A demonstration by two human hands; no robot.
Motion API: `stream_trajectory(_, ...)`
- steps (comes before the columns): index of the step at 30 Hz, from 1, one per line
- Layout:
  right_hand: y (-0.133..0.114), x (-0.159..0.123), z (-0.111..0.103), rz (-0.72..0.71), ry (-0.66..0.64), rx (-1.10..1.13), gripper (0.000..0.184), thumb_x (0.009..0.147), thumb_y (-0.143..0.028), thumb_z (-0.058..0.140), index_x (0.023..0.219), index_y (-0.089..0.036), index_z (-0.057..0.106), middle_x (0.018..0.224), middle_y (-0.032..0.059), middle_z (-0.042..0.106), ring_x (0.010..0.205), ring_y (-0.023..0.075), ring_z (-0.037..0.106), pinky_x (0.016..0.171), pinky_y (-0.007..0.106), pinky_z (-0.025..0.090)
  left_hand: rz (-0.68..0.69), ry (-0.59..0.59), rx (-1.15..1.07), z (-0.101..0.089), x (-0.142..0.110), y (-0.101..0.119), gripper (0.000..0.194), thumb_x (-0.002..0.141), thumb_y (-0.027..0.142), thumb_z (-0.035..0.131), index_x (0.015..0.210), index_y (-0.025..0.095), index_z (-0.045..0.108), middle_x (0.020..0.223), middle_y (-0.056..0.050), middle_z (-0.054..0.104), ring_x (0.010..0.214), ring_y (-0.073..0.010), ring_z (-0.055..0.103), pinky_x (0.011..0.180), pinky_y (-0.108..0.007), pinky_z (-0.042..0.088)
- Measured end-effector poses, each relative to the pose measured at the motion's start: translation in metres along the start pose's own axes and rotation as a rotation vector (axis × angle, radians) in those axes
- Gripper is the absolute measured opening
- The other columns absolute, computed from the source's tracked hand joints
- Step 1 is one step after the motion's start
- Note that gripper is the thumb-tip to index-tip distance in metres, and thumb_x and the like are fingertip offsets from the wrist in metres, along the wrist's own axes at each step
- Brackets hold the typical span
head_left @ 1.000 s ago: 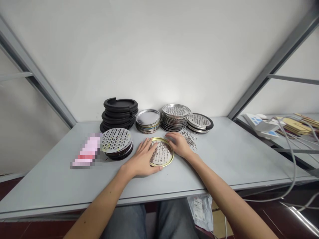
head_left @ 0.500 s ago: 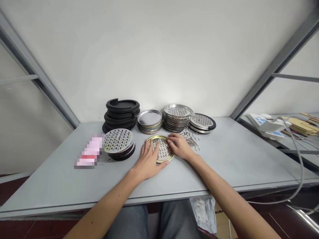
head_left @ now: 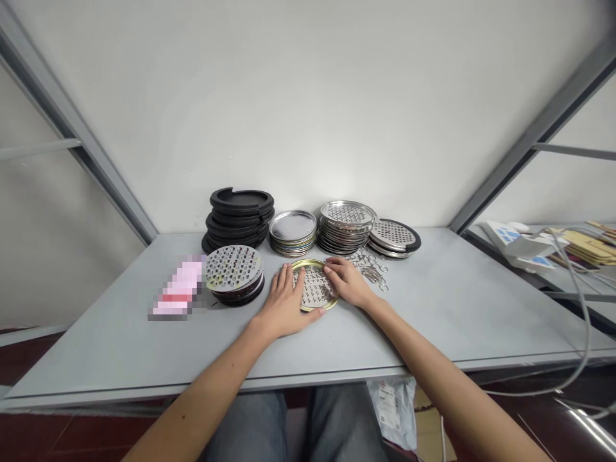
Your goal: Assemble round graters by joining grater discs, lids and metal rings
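Observation:
A round metal grater plate (head_left: pixel 314 289) lies on the table in front of me, its raised teeth facing up inside a gold-coloured rim. Along its left edge rests my left hand (head_left: pixel 285 305), fingers stretched out and thumb reaching to the near rim. My right hand (head_left: pixel 351 282) has its fingers bent round the right edge, the thumb pressing on the plate's side. Just left stands a stack of grater discs (head_left: pixel 234 269), a grey perforated one on top. Behind my right hand lie several small metal rings and clips (head_left: pixel 373 269).
Along the wall stand a pile of black ring-shaped holders (head_left: pixel 240 218), a stack of plain metal lids (head_left: pixel 292 228), a stack of rimmed grater plates (head_left: pixel 347 221) and black-edged grater discs (head_left: pixel 393 236). A blurred pink item (head_left: pixel 180 289) lies left. Cables hang at the right.
My left fingers have drawn closer together and shifted toward the plate's left edge, uncovering more of its surface. My right hand stays at the right rim. The view has shifted slightly.

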State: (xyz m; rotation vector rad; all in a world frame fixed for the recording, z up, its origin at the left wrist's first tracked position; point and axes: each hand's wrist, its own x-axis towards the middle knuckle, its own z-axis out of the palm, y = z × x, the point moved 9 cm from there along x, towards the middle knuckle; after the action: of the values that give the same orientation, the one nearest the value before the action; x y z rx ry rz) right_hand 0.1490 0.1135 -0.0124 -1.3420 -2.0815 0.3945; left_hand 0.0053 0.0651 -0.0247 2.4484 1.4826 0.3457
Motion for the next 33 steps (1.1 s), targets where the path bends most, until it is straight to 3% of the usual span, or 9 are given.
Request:
stream_trajectory(5, 0.003, 0.004, -0.002, -0.009, 0.008, 0.120, 0.045, 0.094, -0.041, 0.037, 0.081, -0.017, 0.073, 0.108, 0.0118, 0.065, 0.102, 0.0242, 0.060, 0.094, 0.038, 0.045, -0.005, -0.023, -0.017, 0.004, 0.001, -0.002, 0.102, 0.076, 0.076, 0.039, 0.147, 0.007, 0.014, 0.156, -0.020, 0.000, 0.142, -0.0367, -0.009, 0.115, -0.050, 0.010)
stream_trajectory(10, 0.008, 0.006, -0.002, 0.038, -0.008, 0.207, 0.047, 0.093, -0.040, 0.037, 0.074, -0.015, 0.072, 0.106, 0.0118, 0.066, 0.099, 0.0242, 0.062, 0.090, 0.036, 0.047, -0.009, -0.029, -0.019, 0.005, 0.001, -0.002, 0.104, 0.076, 0.078, 0.038, 0.147, 0.006, 0.015, 0.156, -0.021, -0.001, 0.142, -0.0365, -0.009, 0.115, -0.050, 0.010)
stream_trajectory(18, 0.009, 0.004, -0.001, 0.048, -0.002, 0.189, 0.041, 0.092, -0.037, 0.041, 0.078, -0.016, 0.073, 0.119, 0.0128, 0.060, 0.111, 0.0241, 0.057, 0.098, 0.039, 0.043, 0.008, -0.006, -0.022, 0.004, 0.001, 0.000, 0.108, 0.076, 0.076, 0.041, 0.148, 0.004, 0.005, 0.155, -0.022, -0.001, 0.142, -0.0365, -0.009, 0.115, -0.049, 0.011)
stream_trajectory(23, 0.003, 0.003, -0.002, -0.016, 0.028, 0.174, 0.031, 0.088, -0.038, 0.052, 0.096, -0.018, 0.074, 0.121, 0.0125, 0.061, 0.114, 0.0256, 0.056, 0.100, 0.042, 0.042, -0.003, 0.004, -0.010, 0.005, 0.002, 0.001, 0.109, 0.075, 0.078, 0.039, 0.148, 0.004, 0.006, 0.155, -0.022, 0.001, 0.142, -0.0375, -0.008, 0.115, -0.049, 0.011)
stream_trajectory(33, -0.003, 0.003, -0.003, -0.015, 0.018, 0.161, 0.031, 0.084, -0.043, 0.058, 0.093, -0.019, 0.075, 0.117, 0.0115, 0.064, 0.107, 0.0259, 0.061, 0.096, 0.040, 0.045, -0.017, 0.001, -0.017, 0.007, 0.004, 0.000, 0.108, 0.074, 0.078, 0.041, 0.148, 0.006, 0.006, 0.155, -0.023, 0.001, 0.142, -0.0383, -0.009, 0.114, -0.052, 0.011)
